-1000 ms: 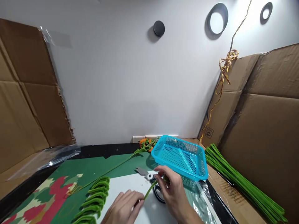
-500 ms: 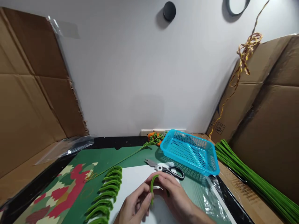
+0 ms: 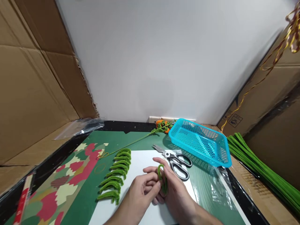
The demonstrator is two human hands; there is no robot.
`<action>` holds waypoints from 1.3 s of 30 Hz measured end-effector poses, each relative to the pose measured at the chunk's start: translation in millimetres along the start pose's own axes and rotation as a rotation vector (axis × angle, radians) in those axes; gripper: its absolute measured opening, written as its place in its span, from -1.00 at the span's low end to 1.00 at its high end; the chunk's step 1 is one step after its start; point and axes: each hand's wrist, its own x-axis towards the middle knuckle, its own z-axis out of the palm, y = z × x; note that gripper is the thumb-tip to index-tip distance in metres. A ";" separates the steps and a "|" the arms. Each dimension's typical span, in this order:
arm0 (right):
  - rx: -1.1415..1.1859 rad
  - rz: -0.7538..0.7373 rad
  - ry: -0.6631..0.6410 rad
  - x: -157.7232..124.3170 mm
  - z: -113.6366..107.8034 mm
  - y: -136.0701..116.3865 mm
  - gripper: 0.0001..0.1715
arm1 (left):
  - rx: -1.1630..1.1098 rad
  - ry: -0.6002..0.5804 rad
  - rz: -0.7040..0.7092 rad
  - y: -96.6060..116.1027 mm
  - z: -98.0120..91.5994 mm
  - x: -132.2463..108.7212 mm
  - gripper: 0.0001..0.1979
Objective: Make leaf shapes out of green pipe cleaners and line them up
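Both of my hands meet over a white sheet (image 3: 140, 162), pinching one green pipe cleaner (image 3: 162, 179) that is bent into a narrow loop. My left hand (image 3: 140, 193) grips its lower part with closed fingers. My right hand (image 3: 174, 193) holds the loop from the right side, fingers curled round it. Just beyond my right hand lie black-handled scissors (image 3: 175, 159). Left of my hands, several folded green pipe cleaner pieces (image 3: 116, 175) sit in a row along the sheet's edge.
A turquoise plastic basket (image 3: 201, 143) stands at the back right. A bundle of long green pipe cleaners (image 3: 262, 170) lies to the right on cardboard. A long green stem with orange flowers (image 3: 161, 125) lies by the wall. Cardboard walls close in both sides.
The straight pipe cleaner between my hands has been bent into a closed loop. My right hand left the scissors. The camera has tilted down.
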 end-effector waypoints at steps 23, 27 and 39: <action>-0.150 0.000 0.037 -16.5 6.8 -6.2 -0.36 | -0.033 -0.179 -0.129 10.5 9.1 -6.9 -0.61; -0.101 0.037 0.044 -16.3 7.5 -2.5 -0.34 | -0.083 -0.181 -0.150 9.6 11.0 -8.9 -0.62; 0.009 -0.027 -0.033 -15.0 6.3 -31.2 -0.57 | -0.327 -0.233 -0.164 12.5 3.8 -5.1 -0.58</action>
